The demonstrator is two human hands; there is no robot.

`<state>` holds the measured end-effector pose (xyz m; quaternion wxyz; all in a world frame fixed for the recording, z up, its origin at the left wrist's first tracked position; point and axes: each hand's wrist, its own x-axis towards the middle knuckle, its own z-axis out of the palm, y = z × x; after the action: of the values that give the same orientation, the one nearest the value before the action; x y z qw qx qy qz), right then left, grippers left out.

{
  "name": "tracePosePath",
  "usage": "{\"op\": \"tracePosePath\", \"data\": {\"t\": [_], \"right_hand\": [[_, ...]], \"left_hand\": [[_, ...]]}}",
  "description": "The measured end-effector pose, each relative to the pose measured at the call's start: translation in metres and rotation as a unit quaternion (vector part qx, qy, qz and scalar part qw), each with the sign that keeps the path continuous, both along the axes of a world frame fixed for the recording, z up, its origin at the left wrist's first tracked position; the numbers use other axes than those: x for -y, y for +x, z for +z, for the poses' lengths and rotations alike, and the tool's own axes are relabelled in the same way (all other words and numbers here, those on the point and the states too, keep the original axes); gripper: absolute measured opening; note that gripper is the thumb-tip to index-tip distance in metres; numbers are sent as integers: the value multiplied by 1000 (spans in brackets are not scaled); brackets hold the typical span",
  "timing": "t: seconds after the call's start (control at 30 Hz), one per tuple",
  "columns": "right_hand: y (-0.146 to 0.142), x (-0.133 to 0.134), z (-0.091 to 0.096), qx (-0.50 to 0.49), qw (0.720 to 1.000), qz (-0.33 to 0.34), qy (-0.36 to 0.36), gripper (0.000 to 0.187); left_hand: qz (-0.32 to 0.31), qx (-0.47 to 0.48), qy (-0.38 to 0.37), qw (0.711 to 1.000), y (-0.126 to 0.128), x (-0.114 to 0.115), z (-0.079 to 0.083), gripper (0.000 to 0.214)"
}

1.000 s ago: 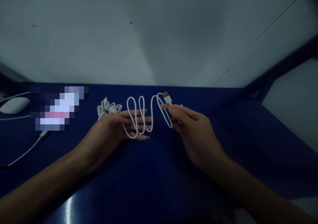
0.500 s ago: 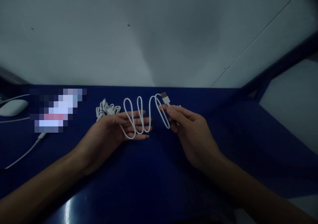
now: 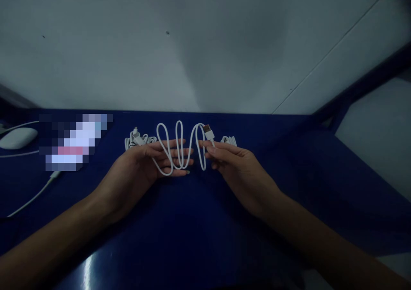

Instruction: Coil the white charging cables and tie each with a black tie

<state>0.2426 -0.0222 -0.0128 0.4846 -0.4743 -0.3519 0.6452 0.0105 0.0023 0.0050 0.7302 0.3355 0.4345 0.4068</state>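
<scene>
A white USB cable (image 3: pixel 179 144) hangs in wavy loops between my two hands. My left hand (image 3: pixel 141 163) is palm up with its fingers stretched out; loops lie across the fingers, and the thumb holds the cable against the hand. My right hand (image 3: pixel 237 165) pinches the cable just below its USB-A plug (image 3: pixel 208 133), which points up and to the left. Behind my left hand lies a coiled bundle of white cables (image 3: pixel 138 140), partly covered by that hand. Another coiled white cable (image 3: pixel 228 141) shows behind my right fingers, mostly hidden.
The blue table (image 3: pixel 180 238) runs back to a pale wall (image 3: pixel 128 58). At the left, a phone (image 3: pixel 73 142), its screen pixelated, has a white cable (image 3: pixel 35 198) plugged in. Beside it sits a rounded white object (image 3: pixel 18 138) between white cords.
My right hand has moved slightly left toward my left hand, bringing the plug and last loop closer to the other loops. More of the coiled cable behind it shows now.
</scene>
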Motion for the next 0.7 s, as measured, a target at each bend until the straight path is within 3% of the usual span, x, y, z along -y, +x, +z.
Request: {"op": "tracePosePath", "data": {"t": [0.47,0.7], "right_hand": [[0,2,0,-53,998,37,13,20],[0,1,1,-20,999,-23,41,16]], "left_hand": [[-2,-6,23,1000,0,0,1,32],[2,-20,26,999,0,1,3,38]]}}
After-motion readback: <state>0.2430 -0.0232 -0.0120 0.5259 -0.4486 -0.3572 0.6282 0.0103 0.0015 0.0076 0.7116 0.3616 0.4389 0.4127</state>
